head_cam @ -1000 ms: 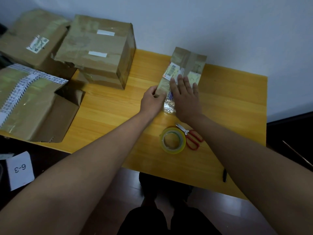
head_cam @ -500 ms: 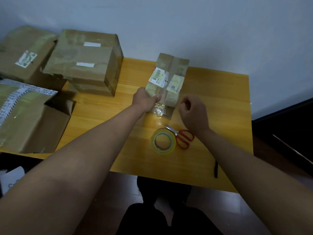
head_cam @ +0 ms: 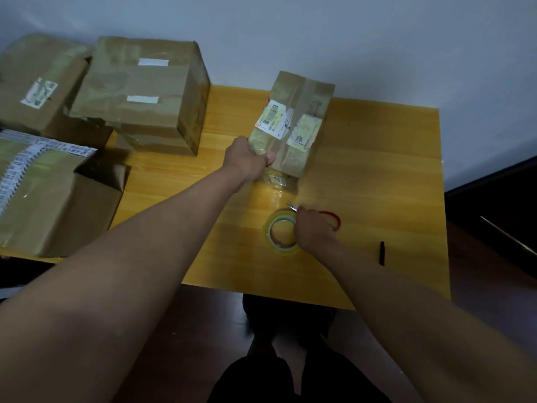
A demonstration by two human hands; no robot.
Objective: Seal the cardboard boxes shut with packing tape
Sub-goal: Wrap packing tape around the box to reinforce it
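On table — left hand grips box | right hand on scissors

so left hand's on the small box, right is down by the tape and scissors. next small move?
Probably close the right hand on the tape roll and lift it toward the small box. The hand sits over the roll's right edge and the scissors, while the left hand grips the box's near corner, steadying it.

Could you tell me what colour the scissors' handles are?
Red; the scissors show in the head view, partly under the right hand.
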